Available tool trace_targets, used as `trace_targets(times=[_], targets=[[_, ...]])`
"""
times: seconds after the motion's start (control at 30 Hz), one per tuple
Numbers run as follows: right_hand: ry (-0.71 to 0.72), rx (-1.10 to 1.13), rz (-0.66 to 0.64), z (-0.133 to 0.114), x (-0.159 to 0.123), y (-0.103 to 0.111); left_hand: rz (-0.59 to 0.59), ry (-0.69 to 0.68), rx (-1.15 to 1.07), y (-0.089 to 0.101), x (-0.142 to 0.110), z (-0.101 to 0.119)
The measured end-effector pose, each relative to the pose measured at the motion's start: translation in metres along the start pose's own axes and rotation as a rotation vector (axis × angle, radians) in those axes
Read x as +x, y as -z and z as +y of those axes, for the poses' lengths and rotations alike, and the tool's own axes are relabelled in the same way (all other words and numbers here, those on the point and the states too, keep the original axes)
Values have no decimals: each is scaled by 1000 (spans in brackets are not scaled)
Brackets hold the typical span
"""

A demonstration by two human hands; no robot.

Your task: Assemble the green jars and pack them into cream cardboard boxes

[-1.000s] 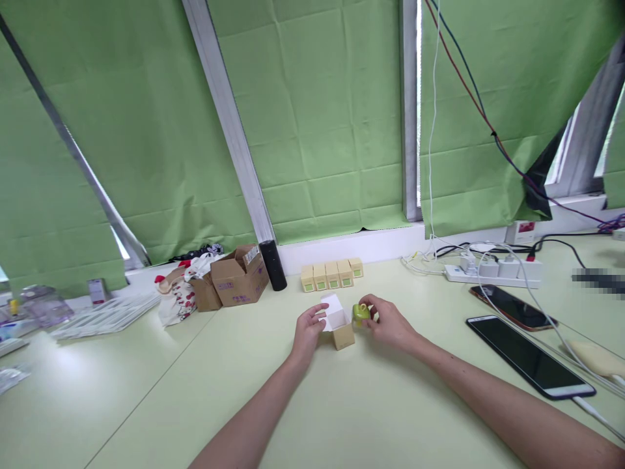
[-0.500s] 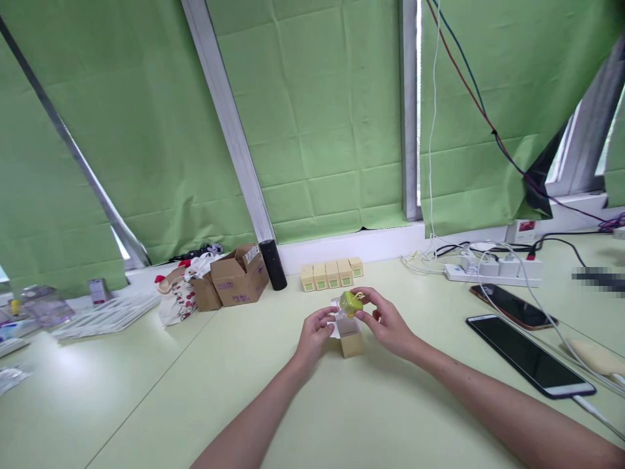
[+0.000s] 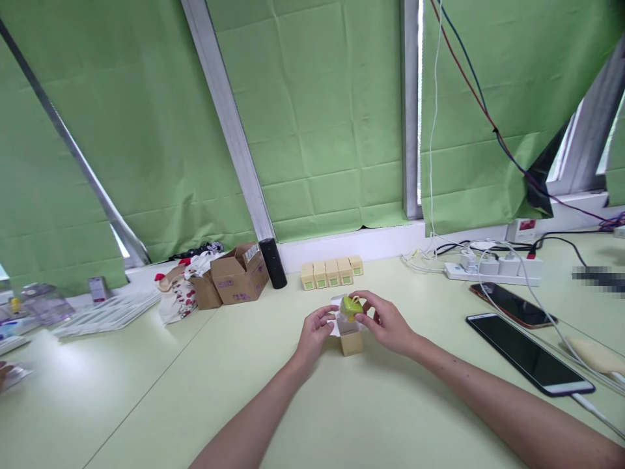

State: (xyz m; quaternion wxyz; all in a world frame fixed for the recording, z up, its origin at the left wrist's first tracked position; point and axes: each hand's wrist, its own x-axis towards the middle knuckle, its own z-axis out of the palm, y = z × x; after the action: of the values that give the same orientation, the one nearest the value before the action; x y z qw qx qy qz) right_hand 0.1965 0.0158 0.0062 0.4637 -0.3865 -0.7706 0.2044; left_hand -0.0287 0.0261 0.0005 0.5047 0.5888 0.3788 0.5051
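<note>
My right hand (image 3: 387,324) is closed on a small clear container with a green lid (image 3: 350,305) and a pale loop on top. It holds the container, tilted, in the mouth of a small open cardboard box (image 3: 352,344). The box stands on the table, its white flaps spread at the top. My left hand (image 3: 314,333) is at the box's left side, thumb and fingers closed about a white flap. The container's lower part is partly hidden by the box.
Several small yellow boxes (image 3: 333,273) stand in a row behind. A black cylinder (image 3: 273,263) and a brown carton (image 3: 240,277) are further left. On the right lie two phones (image 3: 530,355), cables and a power strip (image 3: 493,270). Another person's hand (image 3: 4,372) shows at the left edge.
The container in my right hand has tipped and moved slightly down toward the box mouth. My left hand has stayed at the box. Another person's hand has appeared at the far left.
</note>
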Motion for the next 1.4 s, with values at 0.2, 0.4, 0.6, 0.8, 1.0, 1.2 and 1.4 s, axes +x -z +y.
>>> trace_targets(times=[0.2,0.4,0.6,0.8,1.0,1.2,1.4], targets=[[37,-55,-31,-4,-2,1,-27,10,-34,2,1,-4],[6,-116,-49,-7,-4,-1,-5,-11,-5,2,1,-4],[3,-152,-66,-8,-6,-3,-17,-15,11,0,-1,-2],[27,-175,-94,-9,-8,-5,-1,-21,36,1,-1,-2],[68,-164,-111,-8,-9,-8,3,-15,48,-1,-2,-1],[82,-135,-54,-7,-6,-13,20,-26,54,-1,-1,-2],[-32,-56,1,1,-3,-22,19,-15,62,-1,-2,-1]])
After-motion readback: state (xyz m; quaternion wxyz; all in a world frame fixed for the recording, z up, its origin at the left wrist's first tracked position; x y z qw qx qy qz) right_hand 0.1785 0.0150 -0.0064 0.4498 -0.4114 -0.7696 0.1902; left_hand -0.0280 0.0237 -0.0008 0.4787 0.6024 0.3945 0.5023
